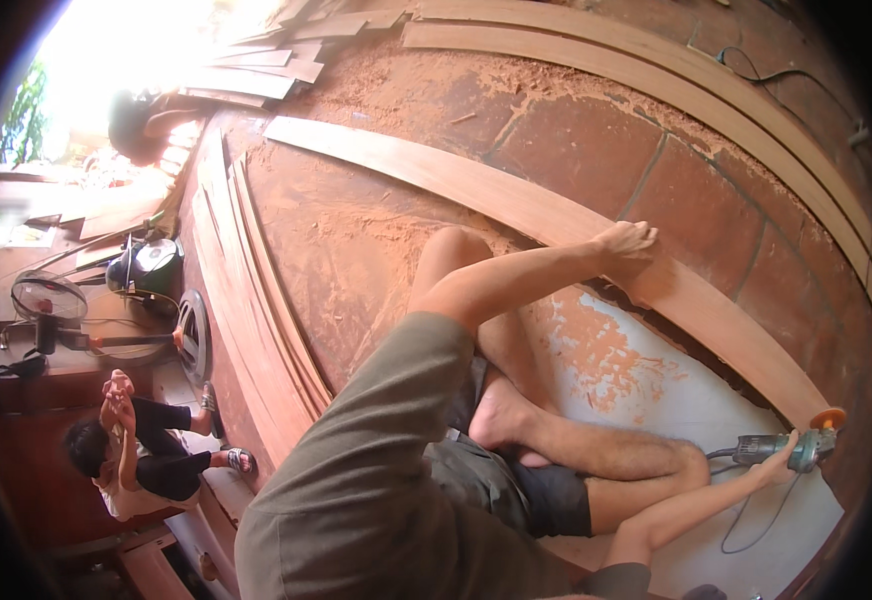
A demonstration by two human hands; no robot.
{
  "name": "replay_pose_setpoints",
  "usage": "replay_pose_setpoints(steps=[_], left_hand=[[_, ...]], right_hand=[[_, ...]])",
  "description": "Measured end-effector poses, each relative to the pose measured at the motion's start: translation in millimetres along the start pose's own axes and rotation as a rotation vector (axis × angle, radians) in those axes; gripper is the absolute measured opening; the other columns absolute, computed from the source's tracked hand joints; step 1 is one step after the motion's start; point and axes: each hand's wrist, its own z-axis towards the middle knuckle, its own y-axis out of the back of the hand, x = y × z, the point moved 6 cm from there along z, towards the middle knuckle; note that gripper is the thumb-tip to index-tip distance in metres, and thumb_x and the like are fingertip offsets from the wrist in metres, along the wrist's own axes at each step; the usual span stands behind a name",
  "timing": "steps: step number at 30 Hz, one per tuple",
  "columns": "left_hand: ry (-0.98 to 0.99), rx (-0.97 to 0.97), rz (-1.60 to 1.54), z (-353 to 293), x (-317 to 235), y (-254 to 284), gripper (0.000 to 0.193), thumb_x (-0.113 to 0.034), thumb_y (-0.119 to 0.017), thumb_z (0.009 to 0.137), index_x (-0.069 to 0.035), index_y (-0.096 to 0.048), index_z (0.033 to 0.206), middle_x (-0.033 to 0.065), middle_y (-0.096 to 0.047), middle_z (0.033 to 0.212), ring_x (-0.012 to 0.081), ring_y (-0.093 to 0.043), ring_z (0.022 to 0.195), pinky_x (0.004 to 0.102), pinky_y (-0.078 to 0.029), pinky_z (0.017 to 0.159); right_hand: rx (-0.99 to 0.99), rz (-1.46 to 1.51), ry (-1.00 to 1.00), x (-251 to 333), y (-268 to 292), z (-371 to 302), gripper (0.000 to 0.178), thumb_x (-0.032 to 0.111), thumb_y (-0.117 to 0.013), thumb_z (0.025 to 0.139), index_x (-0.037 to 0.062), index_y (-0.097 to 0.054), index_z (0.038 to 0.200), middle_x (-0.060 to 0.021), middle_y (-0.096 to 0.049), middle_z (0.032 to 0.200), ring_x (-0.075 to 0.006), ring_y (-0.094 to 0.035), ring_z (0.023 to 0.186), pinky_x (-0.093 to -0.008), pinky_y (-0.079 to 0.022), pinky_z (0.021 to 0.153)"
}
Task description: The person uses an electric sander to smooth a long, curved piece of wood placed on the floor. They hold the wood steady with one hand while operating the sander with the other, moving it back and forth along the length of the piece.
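Red-brown floor tiles, messy with orange wood dust, spread all around the worker. Close by, the worker sits low with bare legs bent, wearing a green-brown sleeve. The right hand is wrapped around a grey-green power grinder with a dark cord. Its round orange disc is right at one end of a long, flat, light brown wood plank, and they seem to touch. The plank runs from there past the worker to the far left. The left hand rests on the plank, but I cannot tell if its fingers grip it. Beside the plank is a flat white sheet with dust on it. The plank looks smooth, so I think some rubbing is done, but I cannot tell how much; the end by the disc seems to be getting its turn. More boards are around, a long brown stack on the left and two long planks across the floor, and I cannot tell if they are finished. Farther left, another person sits near a standing fan. At the back, bright light shines over a pile of short boards.
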Motion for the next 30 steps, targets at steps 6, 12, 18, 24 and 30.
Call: replay_pose_setpoints(steps=[6,12,18,24,30], left_hand=[[0.096,0.172,-0.029,10,25,0,0.113,-0.090,-0.074,0.054,0.009,-0.066,0.106,0.0170,-0.063,0.107,0.0301,-0.064,0.100,0.0404,-0.057,0.080],[0.260,0.258,-0.144,-107,147,-8,0.113,-0.075,-0.089,0.048,0.004,-0.060,0.124,0.0189,-0.065,0.116,0.0346,-0.065,0.110,0.0457,-0.054,0.094],[0.579,0.689,0.380,-297,306,12,0.115,-0.081,-0.079,0.060,0.000,-0.055,0.139,0.0159,-0.058,0.138,0.0302,-0.053,0.132,0.0514,-0.032,0.117],[0.517,0.440,0.023,-235,272,20,0.114,-0.070,-0.080,0.070,-0.001,-0.042,0.153,0.0188,-0.040,0.158,0.0334,-0.035,0.149,0.0507,-0.030,0.122],[0.361,0.095,-0.123,-95,168,-31,0.135,-0.081,-0.077,0.065,0.004,-0.029,0.158,0.0209,-0.030,0.164,0.0353,-0.028,0.153,0.0514,-0.024,0.126]], right_hand=[[-0.041,0.073,-0.050,-3,15,0,0.064,0.029,-0.088,0.077,-0.0048,-0.064,0.126,-0.0185,-0.068,0.121,-0.0302,-0.068,0.101,-0.0423,-0.060,0.085],[-0.084,0.103,-0.087,-4,34,-3,0.061,0.026,-0.088,0.077,-0.0043,-0.065,0.124,-0.0179,-0.068,0.119,-0.0304,-0.069,0.098,-0.0422,-0.061,0.081],[-0.088,0.141,-0.137,-19,35,-2,0.058,0.022,-0.089,0.076,-0.0037,-0.066,0.122,-0.0174,-0.069,0.117,-0.0306,-0.069,0.094,-0.0422,-0.061,0.078],[-0.122,0.031,-0.005,46,2,-34,0.053,0.019,-0.087,0.077,-0.0050,-0.065,0.118,-0.0174,-0.070,0.108,-0.0279,-0.070,0.088,-0.0414,-0.061,0.076],[0.014,0.083,-0.047,33,-17,-32,0.056,0.011,-0.084,0.080,-0.0023,-0.060,0.128,-0.0152,-0.071,0.099,-0.0230,-0.070,0.083,-0.0380,-0.060,0.071]])
